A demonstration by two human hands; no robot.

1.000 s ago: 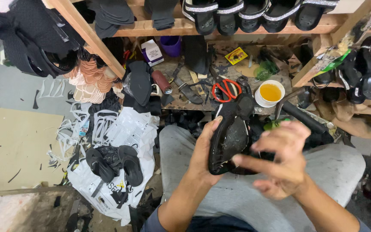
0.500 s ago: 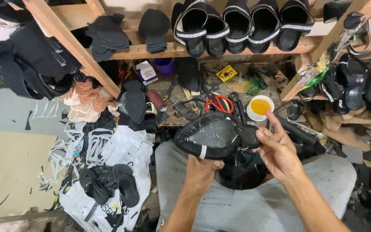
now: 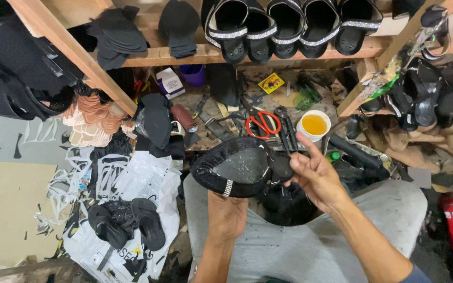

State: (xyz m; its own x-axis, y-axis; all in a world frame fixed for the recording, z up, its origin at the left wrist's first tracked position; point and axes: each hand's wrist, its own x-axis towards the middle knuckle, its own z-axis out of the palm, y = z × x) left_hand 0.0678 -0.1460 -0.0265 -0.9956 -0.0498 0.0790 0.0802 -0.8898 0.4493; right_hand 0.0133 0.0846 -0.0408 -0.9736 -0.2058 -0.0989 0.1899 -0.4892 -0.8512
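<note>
My left hand [image 3: 227,214] holds a black sandal [image 3: 237,166] from beneath, its sole facing up over my lap and a band of small clear stones showing on its near edge. My right hand [image 3: 313,172] touches the right end of the sandal with thumb and fingertips, the index finger lifted. Under the sandal, between my knees in grey trousers [image 3: 315,246], sits a dark rounded block [image 3: 289,205], partly hidden.
Ahead lies a cluttered low bench with red-handled scissors [image 3: 262,123], a white cup of yellow glue [image 3: 314,126], pliers and other tools. A wooden shelf [image 3: 184,54] above carries finished black sandals [image 3: 289,26] and stacked soles. Black sandals [image 3: 127,222] lie on white sacking at left.
The sandal has been turned from upright in my left hand to flat with its sole up. My right hand has moved from in front of it to its right end.
</note>
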